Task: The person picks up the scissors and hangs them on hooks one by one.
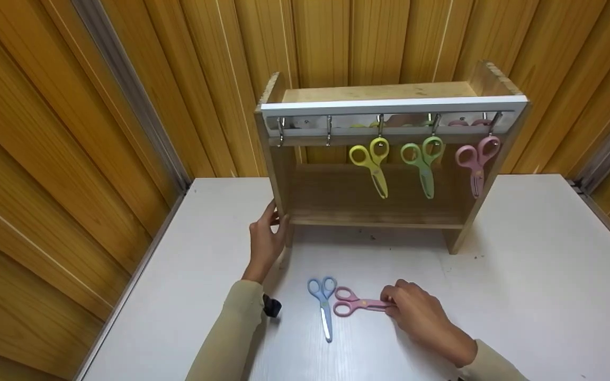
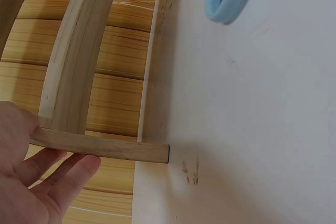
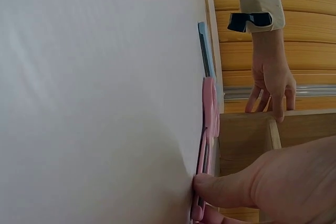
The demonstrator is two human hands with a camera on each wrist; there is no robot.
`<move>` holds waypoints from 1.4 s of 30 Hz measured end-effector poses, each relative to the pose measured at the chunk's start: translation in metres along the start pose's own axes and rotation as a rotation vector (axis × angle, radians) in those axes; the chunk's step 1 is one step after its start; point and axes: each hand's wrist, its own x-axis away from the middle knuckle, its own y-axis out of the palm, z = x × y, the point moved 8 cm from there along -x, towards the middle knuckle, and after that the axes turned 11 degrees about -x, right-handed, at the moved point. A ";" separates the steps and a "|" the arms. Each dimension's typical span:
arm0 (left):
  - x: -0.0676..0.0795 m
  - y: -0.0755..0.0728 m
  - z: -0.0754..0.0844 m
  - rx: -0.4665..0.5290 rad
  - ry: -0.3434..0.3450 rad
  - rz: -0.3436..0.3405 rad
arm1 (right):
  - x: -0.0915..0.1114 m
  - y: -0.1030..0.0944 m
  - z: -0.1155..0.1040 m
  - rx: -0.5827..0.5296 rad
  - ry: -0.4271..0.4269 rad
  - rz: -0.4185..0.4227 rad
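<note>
My left hand [image 1: 266, 242] grips the lower left side panel of a wooden rack [image 1: 374, 221]; in the left wrist view its fingers [image 2: 79, 179] lie against the panel's outer face. With thumb and fingers, my right hand [image 1: 419, 313] pinches pink scissors [image 1: 357, 302] by the blade end, handles pointing left. Blue scissors [image 1: 325, 307] lie beside those handles, blades toward me. From hooks on the rack's front bar hang yellow scissors [image 1: 374, 164], green scissors [image 1: 425, 164] and another pink pair [image 1: 477, 164]. The right wrist view shows the thumb [image 3: 226, 188] on the pink blades.
The rack stands on a white table [image 1: 194, 317] before a wood-plank wall [image 1: 321, 42]. Two hooks [image 1: 329, 131] at the bar's left carry nothing. A metal strip [image 1: 135, 100] runs down the left wall corner. A black band [image 1: 271, 306] sits at my left wrist.
</note>
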 end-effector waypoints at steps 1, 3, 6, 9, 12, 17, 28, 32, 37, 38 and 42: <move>0.000 0.000 0.000 -0.001 -0.004 -0.002 | 0.000 0.000 0.000 -0.001 -0.004 -0.011; 0.000 0.001 -0.001 -0.006 -0.010 -0.007 | -0.001 -0.001 -0.001 0.001 -0.015 -0.030; 0.001 0.001 -0.001 -0.011 -0.014 -0.010 | -0.002 -0.002 -0.002 -0.002 -0.014 -0.052; 0.001 0.000 -0.002 -0.009 -0.014 -0.011 | -0.004 -0.005 -0.002 0.004 0.008 -0.060; 0.002 0.001 -0.002 -0.010 -0.014 -0.010 | -0.006 -0.009 -0.001 0.021 0.025 -0.060; 0.002 0.000 -0.002 -0.010 -0.016 -0.006 | -0.008 -0.012 -0.001 0.026 0.024 -0.055; 0.001 -0.002 -0.001 -0.013 0.011 0.016 | -0.009 -0.016 -0.006 0.008 -0.042 -0.056; 0.000 -0.002 -0.001 -0.002 0.021 0.021 | -0.011 -0.023 -0.013 0.024 -0.085 -0.048; 0.001 0.000 -0.001 0.011 0.001 -0.006 | -0.017 -0.041 -0.024 0.041 -0.099 -0.040; 0.001 0.000 -0.001 0.012 -0.003 -0.009 | -0.019 -0.045 -0.027 0.037 -0.100 -0.035; 0.000 0.000 -0.001 0.016 -0.004 -0.005 | -0.028 -0.064 -0.040 0.016 -0.123 -0.004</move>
